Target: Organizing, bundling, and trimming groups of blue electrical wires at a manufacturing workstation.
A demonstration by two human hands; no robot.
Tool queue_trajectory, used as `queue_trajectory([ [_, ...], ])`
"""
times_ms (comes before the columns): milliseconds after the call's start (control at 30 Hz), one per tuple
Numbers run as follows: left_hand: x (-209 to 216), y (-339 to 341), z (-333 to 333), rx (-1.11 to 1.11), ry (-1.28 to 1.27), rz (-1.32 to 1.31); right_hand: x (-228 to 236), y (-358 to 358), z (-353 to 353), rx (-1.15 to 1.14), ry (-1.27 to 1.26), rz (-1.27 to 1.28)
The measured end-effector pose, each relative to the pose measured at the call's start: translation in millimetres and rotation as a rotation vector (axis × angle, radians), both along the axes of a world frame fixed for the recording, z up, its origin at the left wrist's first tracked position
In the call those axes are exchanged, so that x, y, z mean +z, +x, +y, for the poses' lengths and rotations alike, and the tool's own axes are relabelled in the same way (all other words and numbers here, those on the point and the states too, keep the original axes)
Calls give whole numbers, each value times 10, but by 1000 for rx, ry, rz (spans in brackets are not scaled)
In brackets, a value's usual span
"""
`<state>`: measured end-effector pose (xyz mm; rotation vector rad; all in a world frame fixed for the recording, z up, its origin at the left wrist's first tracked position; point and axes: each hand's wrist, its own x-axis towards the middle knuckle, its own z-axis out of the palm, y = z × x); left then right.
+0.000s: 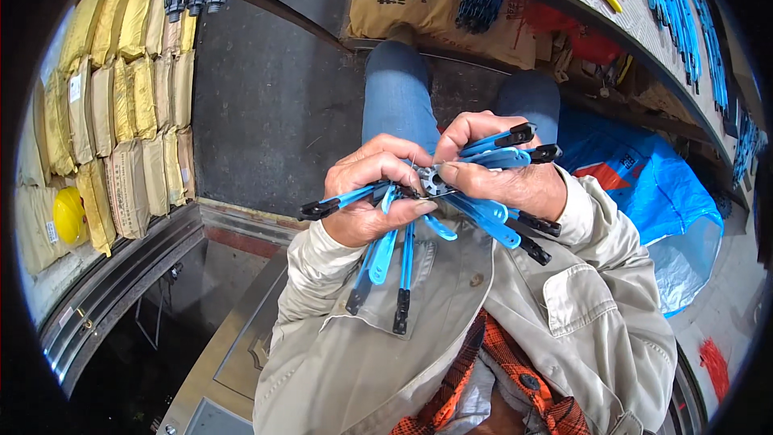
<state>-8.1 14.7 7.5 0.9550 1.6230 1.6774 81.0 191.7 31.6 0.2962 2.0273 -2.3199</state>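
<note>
Holding a hub (433,181) between both hands, we grip it with left hand (372,193) and right hand (499,173) closed; blue arms (403,254) fan outward, several hanging near us.

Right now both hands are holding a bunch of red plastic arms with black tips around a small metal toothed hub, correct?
Not quite: the plastic arms are blue, not red. The head view shows the left hand and right hand both holding the bunch, black-tipped, around the small metal toothed hub.
</note>
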Motion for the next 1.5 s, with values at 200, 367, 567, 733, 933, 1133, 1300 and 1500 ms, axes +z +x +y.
queue_trajectory([
  [200,15,54,7,53,-5,30,-27,-1,-49,-61,21,61],
  [367,6,82,-1,102,12,43,-43,-21,-80,-53,63,105],
  [567,-16,164,-41,180,23,-20,-120,-4,-81,-56,42,186],
  [733,10,207,-64,225,33,-103,-150,60,1,24,10,198],
  [933,15,182,-81,197,12,-50,-170,102,23,45,219,291],
  [1133,-54,164,-96,140,68,102,-183,138,-74,-63,285,321],
  [1300,-42,149,-78,135,63,77,-161,137,-101,-78,314,351],
  [1500,-13,123,-93,61,37,91,-143,142,-64,-53,186,224],
])
